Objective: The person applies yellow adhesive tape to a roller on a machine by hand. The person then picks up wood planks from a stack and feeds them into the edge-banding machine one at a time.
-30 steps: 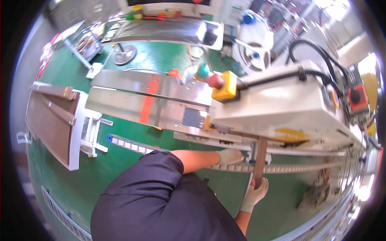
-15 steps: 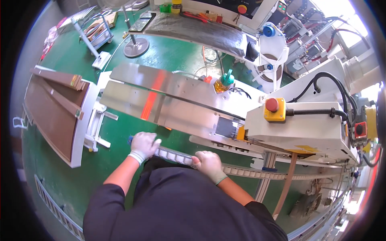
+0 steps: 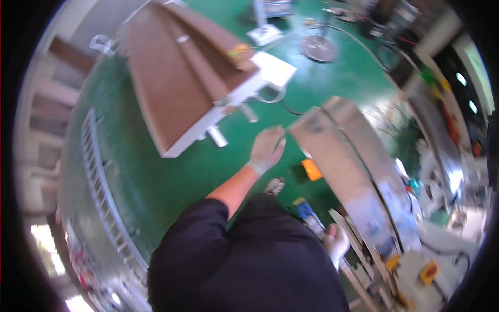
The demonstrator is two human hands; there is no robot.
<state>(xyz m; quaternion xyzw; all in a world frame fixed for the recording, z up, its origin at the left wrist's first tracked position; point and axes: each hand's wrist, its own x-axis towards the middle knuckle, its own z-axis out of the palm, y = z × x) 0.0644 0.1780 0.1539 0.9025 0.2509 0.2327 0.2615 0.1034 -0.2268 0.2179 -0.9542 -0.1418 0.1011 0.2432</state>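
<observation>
My left hand (image 3: pixel 267 151), in a pale glove, is stretched out over the green floor between a brown-topped table and the metal plates. It appears empty with its fingers loosely apart, though motion blurs them. My gloved right hand (image 3: pixel 337 243) is low beside my body, closed at the segmented rail (image 3: pixel 315 224), its thumb showing; the grip underneath is hidden. The rail's blue end (image 3: pixel 304 209) juts out past this hand toward my foot. Two long shiny metal plates (image 3: pixel 345 161) of the machine lie just beyond my right hand.
The brown-topped table (image 3: pixel 171 78) with white edges carries long brown strips (image 3: pixel 200 67). An orange block (image 3: pixel 312 170) hangs beside the plates. A ladder-like rack (image 3: pixel 106 182) runs along the left. A yellow switch box (image 3: pixel 429 272) is at lower right, a round stand base (image 3: pixel 318 48) farther off.
My view has swung left, and the table now lies ahead. My left hand has let go of the rail and reached out; my right hand stays by the rail.
</observation>
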